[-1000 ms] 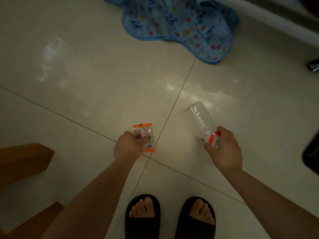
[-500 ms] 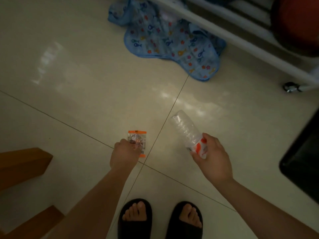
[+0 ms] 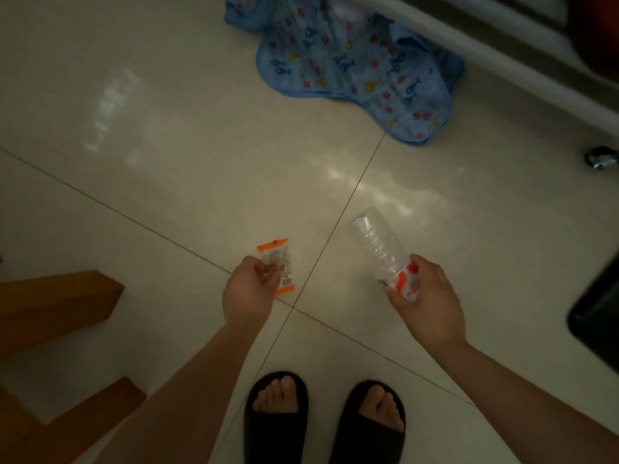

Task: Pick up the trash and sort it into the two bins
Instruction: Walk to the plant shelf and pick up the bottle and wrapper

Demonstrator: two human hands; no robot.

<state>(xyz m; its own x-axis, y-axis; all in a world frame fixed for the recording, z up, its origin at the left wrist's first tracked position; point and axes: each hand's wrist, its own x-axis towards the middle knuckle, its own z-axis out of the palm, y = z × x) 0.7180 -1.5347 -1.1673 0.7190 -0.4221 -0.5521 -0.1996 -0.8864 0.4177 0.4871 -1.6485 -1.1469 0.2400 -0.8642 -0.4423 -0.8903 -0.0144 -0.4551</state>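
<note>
My left hand (image 3: 249, 293) pinches a small clear snack wrapper (image 3: 278, 262) with orange ends, held above the tiled floor. My right hand (image 3: 427, 306) grips a clear, crumpled plastic bottle (image 3: 378, 244) by its red-and-white label end; the bottle's base points away from me and to the upper left. Both hands are held out in front of me at about the same height. A dark bin (image 3: 596, 316) shows only partly at the right edge; a second bin is not in view.
A blue patterned cloth (image 3: 358, 72) lies on the floor ahead. A white rail (image 3: 522, 61) with a caster wheel (image 3: 601, 158) runs along the upper right. Wooden furniture (image 3: 57, 303) stands at the left. My feet in black slippers (image 3: 325, 420) are at the bottom.
The view has tilted down and shifted a little, so the cloth and rail sit differently in frame. Both hands keep their hold; the wrapper and bottle stay raised off the floor.
</note>
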